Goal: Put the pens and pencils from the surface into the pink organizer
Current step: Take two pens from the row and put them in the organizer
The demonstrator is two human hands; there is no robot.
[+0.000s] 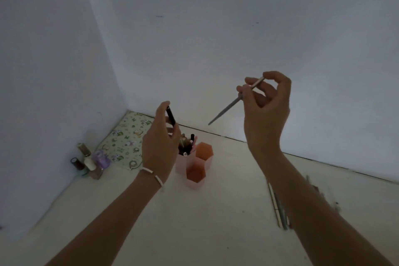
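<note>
Left hand fingers pinch the black pen right over the pink organizer's full back cell, so drop it tip-down there, then bring the right hand's pinched grey pencil to an empty cell.

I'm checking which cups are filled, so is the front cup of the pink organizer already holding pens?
No, the front cup of the pink organizer shows only its bare inside, while the pens stand in the back left cup.
</note>
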